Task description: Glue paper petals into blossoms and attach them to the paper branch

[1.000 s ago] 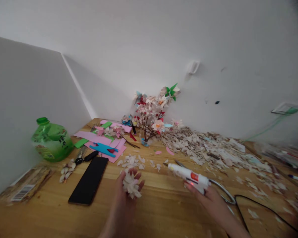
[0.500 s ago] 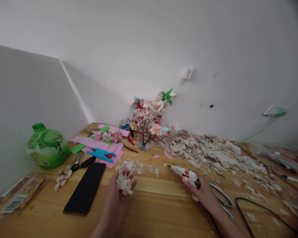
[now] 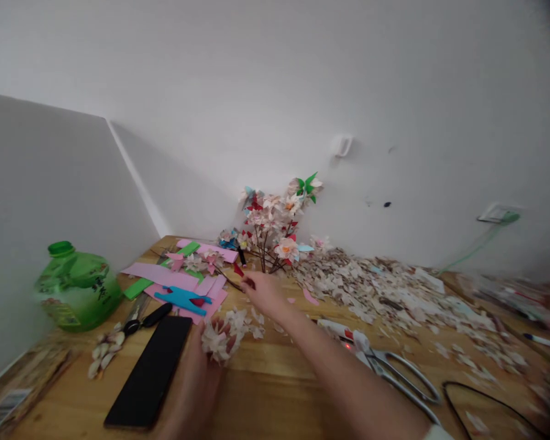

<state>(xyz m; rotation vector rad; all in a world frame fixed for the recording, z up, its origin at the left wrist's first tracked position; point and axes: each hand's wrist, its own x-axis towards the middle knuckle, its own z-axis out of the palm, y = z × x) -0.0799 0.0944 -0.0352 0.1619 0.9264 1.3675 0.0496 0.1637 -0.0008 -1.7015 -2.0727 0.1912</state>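
My left hand (image 3: 206,360) cups a white petalled flower (image 3: 222,339), palm up, beside the black phone (image 3: 151,373). My right hand (image 3: 263,293) reaches across the table, its fingers pinched at the lower ends of the brown flower stems (image 3: 229,280). Those stems carry pink and white flowers (image 3: 197,261) and lie on the paper strips. A small red paper piece (image 3: 237,269) is close to my right fingertips. Below my right forearm, a white glue gun (image 3: 343,331) with a red light lies on the table, partly covered by the arm.
Behind my right hand stands a bunch of paper flowers (image 3: 275,214). A heap of pale petals (image 3: 371,287) spreads right. Scissors (image 3: 407,373) and a black cable (image 3: 476,391) lie nearer. At left are a green bottle (image 3: 80,287), a key (image 3: 131,327) and pale shells (image 3: 105,351).
My right hand has let go of the glue gun, which now rests on the table, and moved left and forward to the stems. My left hand still holds the white flower.
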